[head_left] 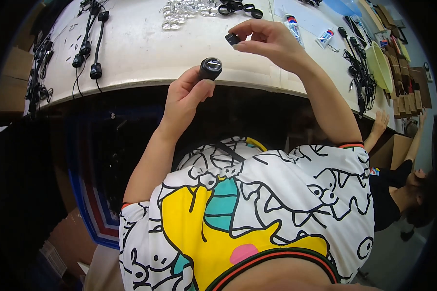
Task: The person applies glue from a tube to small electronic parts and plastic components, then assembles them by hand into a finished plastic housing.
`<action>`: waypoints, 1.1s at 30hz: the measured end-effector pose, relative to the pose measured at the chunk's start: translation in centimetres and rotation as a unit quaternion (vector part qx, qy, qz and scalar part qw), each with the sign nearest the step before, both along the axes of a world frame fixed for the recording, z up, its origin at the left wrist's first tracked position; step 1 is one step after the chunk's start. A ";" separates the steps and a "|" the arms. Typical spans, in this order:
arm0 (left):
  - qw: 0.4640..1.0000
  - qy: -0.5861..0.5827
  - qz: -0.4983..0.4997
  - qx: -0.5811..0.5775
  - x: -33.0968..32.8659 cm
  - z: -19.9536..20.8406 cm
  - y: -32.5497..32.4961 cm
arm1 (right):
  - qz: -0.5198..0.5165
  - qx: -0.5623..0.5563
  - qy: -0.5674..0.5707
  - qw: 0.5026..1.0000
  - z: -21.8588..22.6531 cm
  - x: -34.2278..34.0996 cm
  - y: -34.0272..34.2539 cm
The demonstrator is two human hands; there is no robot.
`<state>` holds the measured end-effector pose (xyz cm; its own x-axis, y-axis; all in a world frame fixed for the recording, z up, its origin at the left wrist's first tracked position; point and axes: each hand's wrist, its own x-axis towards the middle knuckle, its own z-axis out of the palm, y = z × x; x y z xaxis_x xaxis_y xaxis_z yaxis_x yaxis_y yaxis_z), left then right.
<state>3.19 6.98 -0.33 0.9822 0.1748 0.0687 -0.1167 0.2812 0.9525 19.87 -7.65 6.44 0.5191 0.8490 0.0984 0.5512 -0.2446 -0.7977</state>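
My left hand (187,94) is closed round a short black cylinder with a clear lens (212,64) in its upturned end, just over the table's near edge. To the right and farther out, my right hand (267,41) pinches a small black ring-like cap (232,39) between thumb and fingers. The two pieces are apart. Beyond them, on the white table (145,53), lies a pile of clear lenses (179,12), with several loose black rings (241,7) beside it.
Black cabled parts (96,70) lie on the left of the table, more cables (361,72) on the right. Two glue tubes, one of them the small tube (325,38), lie right of my right hand. A yellow basin (378,65) and a co-worker's hand (381,122) are at far right.
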 end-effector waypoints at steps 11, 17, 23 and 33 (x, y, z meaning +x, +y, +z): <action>0.999 -0.005 -0.032 0.023 0.2 0.0 -1.1 | 0.110 -0.009 -0.139 0.984 2.7 -3.6 -1.0; 0.998 0.005 -0.063 0.021 0.1 -0.1 -0.9 | 0.130 -0.009 -0.179 0.975 2.8 -3.5 -0.9; 0.991 0.020 -0.134 0.013 0.2 0.1 -0.4 | 0.184 -0.019 -0.186 0.965 2.7 -3.1 -1.4; 0.993 0.010 -0.097 0.072 0.7 0.0 -1.4 | 0.071 -0.110 -0.107 0.986 2.4 -4.0 -2.1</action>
